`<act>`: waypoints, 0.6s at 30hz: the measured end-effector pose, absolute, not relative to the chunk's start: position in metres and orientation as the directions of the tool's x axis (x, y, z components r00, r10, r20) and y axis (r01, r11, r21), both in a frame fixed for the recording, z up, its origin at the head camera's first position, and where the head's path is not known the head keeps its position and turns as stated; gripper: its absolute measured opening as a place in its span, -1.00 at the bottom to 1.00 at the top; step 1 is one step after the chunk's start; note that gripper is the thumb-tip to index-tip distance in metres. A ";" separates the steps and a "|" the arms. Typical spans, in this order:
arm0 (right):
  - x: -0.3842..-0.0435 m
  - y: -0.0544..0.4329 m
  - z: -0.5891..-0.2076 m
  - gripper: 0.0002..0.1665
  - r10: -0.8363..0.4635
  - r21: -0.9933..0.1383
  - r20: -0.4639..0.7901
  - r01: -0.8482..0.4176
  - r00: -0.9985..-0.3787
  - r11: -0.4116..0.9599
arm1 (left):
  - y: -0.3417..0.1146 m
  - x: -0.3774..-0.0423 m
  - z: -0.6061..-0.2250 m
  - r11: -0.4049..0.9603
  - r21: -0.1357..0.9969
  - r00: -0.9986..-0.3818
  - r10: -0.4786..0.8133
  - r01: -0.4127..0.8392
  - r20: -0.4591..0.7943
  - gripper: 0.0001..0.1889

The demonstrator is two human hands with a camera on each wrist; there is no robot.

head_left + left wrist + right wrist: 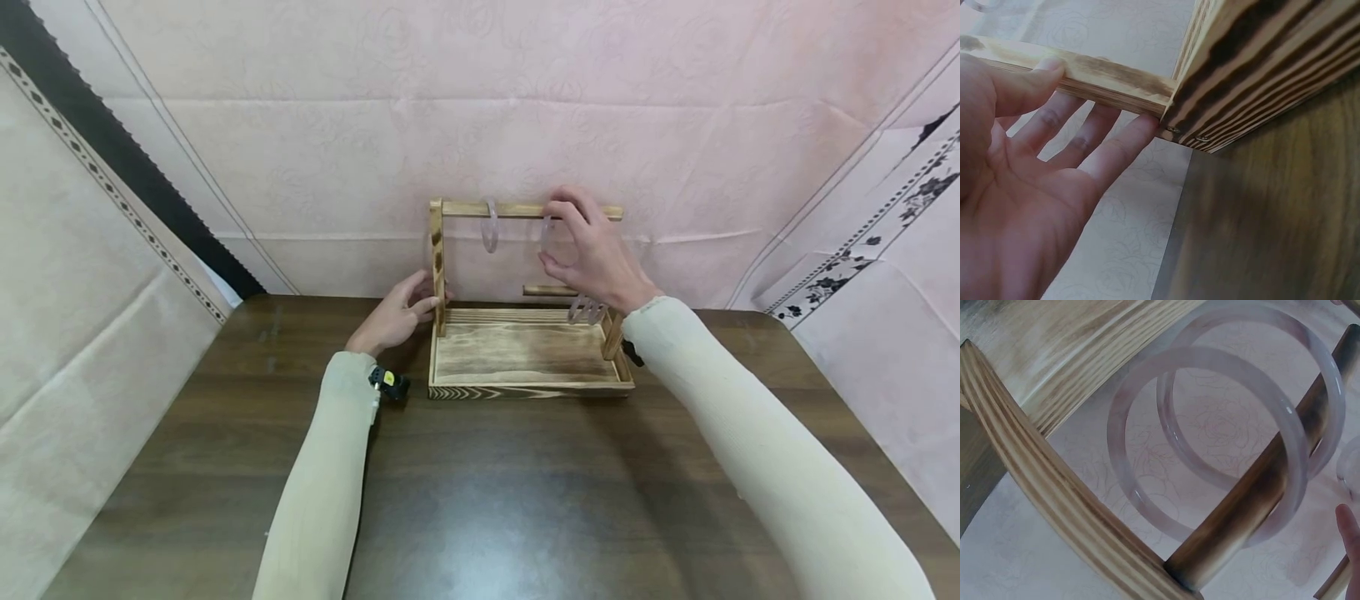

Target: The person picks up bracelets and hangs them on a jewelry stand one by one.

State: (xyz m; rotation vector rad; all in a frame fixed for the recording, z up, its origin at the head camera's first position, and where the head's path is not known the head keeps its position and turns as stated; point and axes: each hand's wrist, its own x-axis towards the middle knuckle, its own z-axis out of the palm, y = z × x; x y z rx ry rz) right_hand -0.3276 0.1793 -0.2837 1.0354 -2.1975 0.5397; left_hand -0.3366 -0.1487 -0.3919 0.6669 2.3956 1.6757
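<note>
A wooden display rack [525, 390] with a tray base, two posts and two bars stands at the table's back. My left hand [393, 317] grips its left post [438, 267]; in the left wrist view the thumb lies on one face, the fingers behind. With thumb and fingers, my right hand [596, 250] holds a translucent pale bangle [544, 237] at the upper bar [517, 211]. Another bangle [491, 221] hangs on that bar, further left. Pale pinkish bangles [1117, 428] hang on the lower bar [1235, 515], below my right hand.
The brown table [480, 483] stretches in front of the rack. Close behind it hangs a pale patterned cloth [337, 167], with more cloth at both sides. The rack's right post [612, 337] rises beside my right wrist.
</note>
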 end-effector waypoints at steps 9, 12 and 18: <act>-0.321 0.188 -0.284 -0.16 -0.543 -0.076 0.679 -0.783 -0.494 0.617 | -0.149 -0.335 -0.387 0.302 0.913 -0.890 0.439 0.273 0.121 -0.57; -0.314 0.190 -0.285 -0.12 -0.536 -0.089 0.677 -0.779 -0.504 0.621 | -0.150 -0.332 -0.386 0.372 0.880 -0.893 0.435 0.294 0.115 -0.57; -0.287 0.198 -0.290 -0.14 -0.495 -0.140 0.644 -0.726 -0.583 0.673 | -0.152 -0.317 -0.383 0.585 0.759 -0.932 0.356 0.286 0.077 -0.44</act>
